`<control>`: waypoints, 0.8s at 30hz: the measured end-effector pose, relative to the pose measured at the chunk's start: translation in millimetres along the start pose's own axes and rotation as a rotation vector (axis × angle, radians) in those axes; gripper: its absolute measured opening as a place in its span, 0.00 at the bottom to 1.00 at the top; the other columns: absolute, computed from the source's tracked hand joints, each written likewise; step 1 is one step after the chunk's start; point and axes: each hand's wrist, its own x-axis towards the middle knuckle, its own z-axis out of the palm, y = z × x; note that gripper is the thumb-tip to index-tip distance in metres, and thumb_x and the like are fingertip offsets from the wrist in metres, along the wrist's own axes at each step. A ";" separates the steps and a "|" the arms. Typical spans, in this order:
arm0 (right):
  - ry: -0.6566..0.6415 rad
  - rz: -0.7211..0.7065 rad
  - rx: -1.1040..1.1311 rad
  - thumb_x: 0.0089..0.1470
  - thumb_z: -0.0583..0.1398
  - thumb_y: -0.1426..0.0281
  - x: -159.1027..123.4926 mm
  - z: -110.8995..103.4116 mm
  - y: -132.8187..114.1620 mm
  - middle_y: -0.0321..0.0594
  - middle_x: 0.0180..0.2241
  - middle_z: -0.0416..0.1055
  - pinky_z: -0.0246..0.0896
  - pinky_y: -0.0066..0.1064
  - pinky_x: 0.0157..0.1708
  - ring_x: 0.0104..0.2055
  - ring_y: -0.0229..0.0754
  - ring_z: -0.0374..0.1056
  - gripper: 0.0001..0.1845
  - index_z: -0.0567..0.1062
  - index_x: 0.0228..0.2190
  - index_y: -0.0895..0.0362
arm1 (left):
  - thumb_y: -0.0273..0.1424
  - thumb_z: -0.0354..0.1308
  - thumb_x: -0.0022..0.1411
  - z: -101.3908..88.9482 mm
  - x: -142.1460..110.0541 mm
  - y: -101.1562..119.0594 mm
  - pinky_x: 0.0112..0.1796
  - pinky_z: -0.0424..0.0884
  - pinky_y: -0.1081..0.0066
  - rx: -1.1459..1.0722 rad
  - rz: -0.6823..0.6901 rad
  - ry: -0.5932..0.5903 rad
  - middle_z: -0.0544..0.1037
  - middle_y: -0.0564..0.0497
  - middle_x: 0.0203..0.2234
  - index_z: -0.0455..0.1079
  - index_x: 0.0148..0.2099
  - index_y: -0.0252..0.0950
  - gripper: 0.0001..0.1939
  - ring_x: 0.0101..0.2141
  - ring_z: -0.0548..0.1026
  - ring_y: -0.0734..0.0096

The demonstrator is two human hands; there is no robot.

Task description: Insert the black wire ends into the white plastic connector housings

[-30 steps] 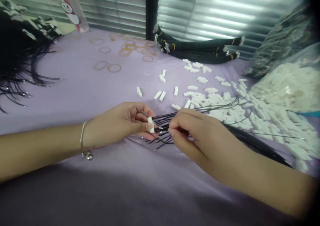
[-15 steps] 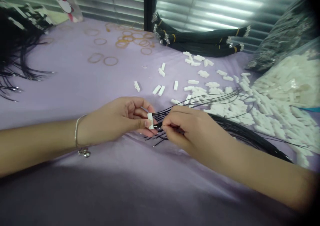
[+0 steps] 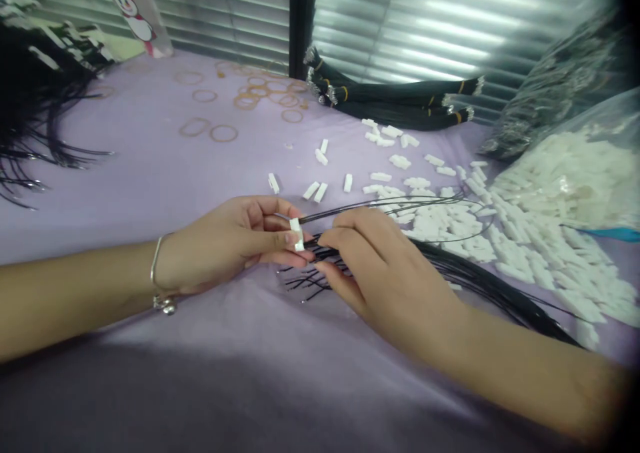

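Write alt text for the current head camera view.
A left hand pinches a small white connector with black wires running from it, while the right hand is at the wires beside it. Around them on a purple cloth lie loose white connectors, tan rings and banded black bundles.

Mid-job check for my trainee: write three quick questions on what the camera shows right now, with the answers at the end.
1. Multiple choice: what do the fingers of the left hand hold?
a) a clear bag
b) a small white piece
c) a roll of tape

2. True or false: a bracelet is worn on the left wrist.

3. Fill in the missing word: in the picture, the tan rings lie to the ____ of the dense white pile.

Key: 1 b; 2 true; 3 left
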 end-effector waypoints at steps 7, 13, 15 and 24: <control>-0.044 -0.036 -0.078 0.57 0.56 0.78 -4.1 -9.1 6.7 0.49 0.36 0.68 0.62 0.40 0.40 0.39 0.47 0.61 0.07 0.75 0.33 0.63 | 0.16 0.53 0.62 -1.7 0.2 1.8 0.33 0.78 0.80 -0.168 0.051 0.030 0.76 0.53 0.26 0.71 0.39 0.33 0.09 0.31 0.81 0.73; -0.199 0.099 0.063 0.57 0.57 0.76 0.8 3.0 16.9 0.48 0.35 0.68 0.62 0.40 0.41 0.39 0.47 0.62 0.06 0.74 0.32 0.64 | 0.14 0.54 0.59 -0.8 2.0 3.6 0.32 0.79 0.79 -0.193 0.055 0.055 0.77 0.52 0.26 0.71 0.39 0.33 0.11 0.32 0.81 0.69; -0.228 0.139 0.129 0.58 0.56 0.77 1.8 3.5 17.0 0.47 0.35 0.67 0.61 0.38 0.41 0.39 0.45 0.62 0.06 0.73 0.31 0.62 | 0.14 0.55 0.58 -1.1 2.2 3.9 0.32 0.78 0.79 -0.189 0.051 0.051 0.77 0.52 0.26 0.71 0.39 0.33 0.11 0.32 0.81 0.68; -0.156 0.419 0.470 0.57 0.57 0.76 1.7 -11.7 15.6 0.33 0.27 0.68 0.56 0.26 0.29 0.29 0.34 0.62 0.05 0.70 0.30 0.56 | 0.18 0.61 0.56 -0.9 -1.8 -0.1 0.33 0.77 0.81 -0.097 0.071 0.023 0.77 0.54 0.26 0.73 0.37 0.34 0.08 0.29 0.80 0.74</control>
